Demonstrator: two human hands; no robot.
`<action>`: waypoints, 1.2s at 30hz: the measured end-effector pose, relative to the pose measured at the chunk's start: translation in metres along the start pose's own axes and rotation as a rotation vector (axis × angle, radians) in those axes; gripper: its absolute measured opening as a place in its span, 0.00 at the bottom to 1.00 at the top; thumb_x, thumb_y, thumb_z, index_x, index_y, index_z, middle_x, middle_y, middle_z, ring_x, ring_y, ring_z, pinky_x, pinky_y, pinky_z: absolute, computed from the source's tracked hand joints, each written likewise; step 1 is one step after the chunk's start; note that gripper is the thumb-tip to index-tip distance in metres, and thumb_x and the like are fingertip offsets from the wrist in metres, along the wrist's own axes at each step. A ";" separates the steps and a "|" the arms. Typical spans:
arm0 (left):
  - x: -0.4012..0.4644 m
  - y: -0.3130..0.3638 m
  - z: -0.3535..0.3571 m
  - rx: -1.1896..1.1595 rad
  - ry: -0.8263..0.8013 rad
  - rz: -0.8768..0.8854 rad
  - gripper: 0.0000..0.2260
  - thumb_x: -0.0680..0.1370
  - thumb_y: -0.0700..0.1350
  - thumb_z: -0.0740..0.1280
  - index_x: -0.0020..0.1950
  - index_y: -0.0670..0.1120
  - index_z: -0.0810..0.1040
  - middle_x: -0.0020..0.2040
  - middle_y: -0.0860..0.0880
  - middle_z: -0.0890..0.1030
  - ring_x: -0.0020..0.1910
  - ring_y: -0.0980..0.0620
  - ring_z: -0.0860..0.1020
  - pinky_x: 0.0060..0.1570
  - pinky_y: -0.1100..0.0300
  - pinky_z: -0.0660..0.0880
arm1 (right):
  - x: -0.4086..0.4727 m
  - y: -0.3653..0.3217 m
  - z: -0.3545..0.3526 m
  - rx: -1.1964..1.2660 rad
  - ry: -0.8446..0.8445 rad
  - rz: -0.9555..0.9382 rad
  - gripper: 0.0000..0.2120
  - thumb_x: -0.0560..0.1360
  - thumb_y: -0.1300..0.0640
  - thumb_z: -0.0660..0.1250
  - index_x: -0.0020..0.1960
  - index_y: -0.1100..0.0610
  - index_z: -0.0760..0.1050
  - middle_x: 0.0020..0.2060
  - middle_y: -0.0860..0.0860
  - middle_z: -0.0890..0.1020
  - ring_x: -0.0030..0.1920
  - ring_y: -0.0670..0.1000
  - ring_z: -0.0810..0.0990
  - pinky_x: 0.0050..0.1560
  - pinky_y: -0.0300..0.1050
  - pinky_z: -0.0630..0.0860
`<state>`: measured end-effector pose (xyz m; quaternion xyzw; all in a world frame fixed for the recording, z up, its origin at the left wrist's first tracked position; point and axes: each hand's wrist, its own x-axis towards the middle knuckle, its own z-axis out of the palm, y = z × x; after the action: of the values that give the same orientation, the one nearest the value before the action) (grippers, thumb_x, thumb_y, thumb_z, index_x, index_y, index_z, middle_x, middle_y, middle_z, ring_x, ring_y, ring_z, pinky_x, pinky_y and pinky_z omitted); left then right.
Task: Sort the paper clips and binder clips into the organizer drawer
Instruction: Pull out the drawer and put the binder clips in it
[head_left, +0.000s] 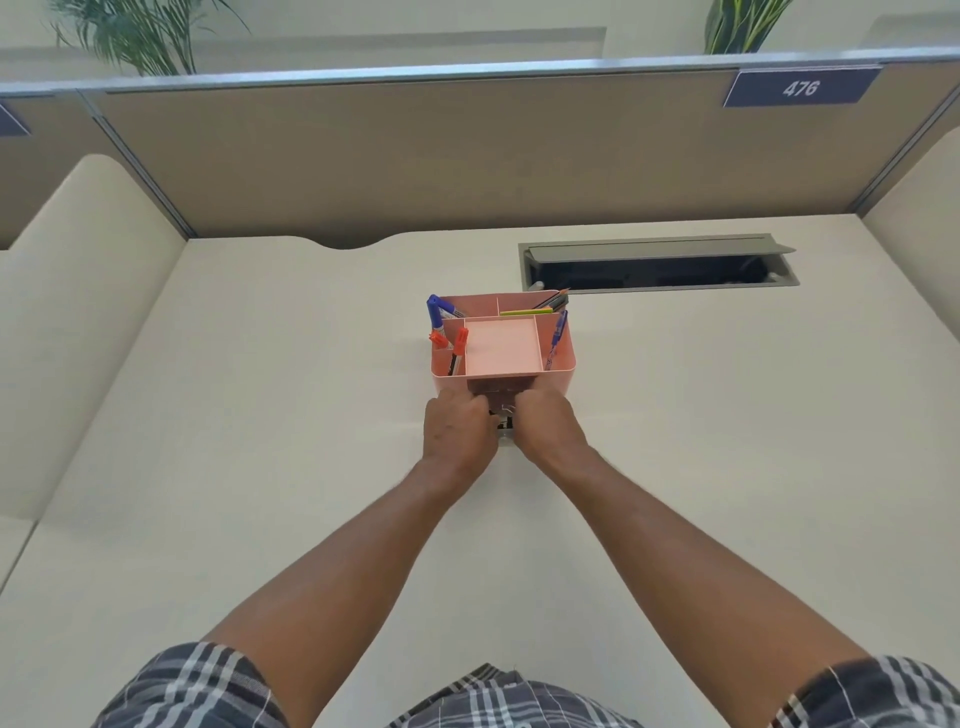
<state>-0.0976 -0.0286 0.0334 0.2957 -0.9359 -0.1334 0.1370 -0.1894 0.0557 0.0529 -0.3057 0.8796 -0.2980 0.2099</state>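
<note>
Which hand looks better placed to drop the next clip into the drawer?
Hard to separate: left hand and right hand both sit at the pink organizer front, clips between them. Slight edge right.

Cream desk (260, 415), pink organizer (558, 371) standing on it

single head view, looking forward and down, desk (260, 415) near

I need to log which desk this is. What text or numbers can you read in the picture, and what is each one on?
"476": white digits on the dark blue plate fixed to the partition's upper right.
Dark blue plate at the left edge: cut off, nothing readable.
Pens in the pink organizer: any print too small to read.
</note>
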 end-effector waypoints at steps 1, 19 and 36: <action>-0.001 -0.001 0.001 -0.016 -0.002 0.010 0.08 0.72 0.41 0.71 0.50 0.45 0.84 0.50 0.45 0.83 0.44 0.43 0.79 0.39 0.54 0.78 | -0.001 0.002 0.000 -0.012 -0.006 -0.026 0.15 0.74 0.67 0.58 0.57 0.55 0.72 0.50 0.53 0.76 0.42 0.48 0.75 0.35 0.37 0.67; -0.030 -0.041 0.005 -0.652 -0.231 -0.401 0.45 0.71 0.49 0.76 0.77 0.56 0.49 0.75 0.56 0.59 0.73 0.55 0.61 0.69 0.58 0.63 | -0.011 0.082 -0.004 0.263 -0.096 0.114 0.51 0.70 0.56 0.74 0.79 0.49 0.40 0.79 0.46 0.50 0.78 0.49 0.54 0.76 0.53 0.60; 0.016 -0.031 0.013 -0.683 0.014 -0.522 0.26 0.71 0.45 0.74 0.65 0.55 0.67 0.60 0.55 0.77 0.57 0.52 0.77 0.57 0.50 0.79 | 0.032 0.055 0.002 0.369 0.188 0.176 0.27 0.66 0.54 0.77 0.61 0.49 0.69 0.55 0.46 0.78 0.53 0.50 0.79 0.46 0.45 0.77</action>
<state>-0.0988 -0.0603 0.0143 0.4614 -0.7308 -0.4636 0.1952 -0.2338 0.0686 0.0100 -0.1549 0.8492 -0.4616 0.2044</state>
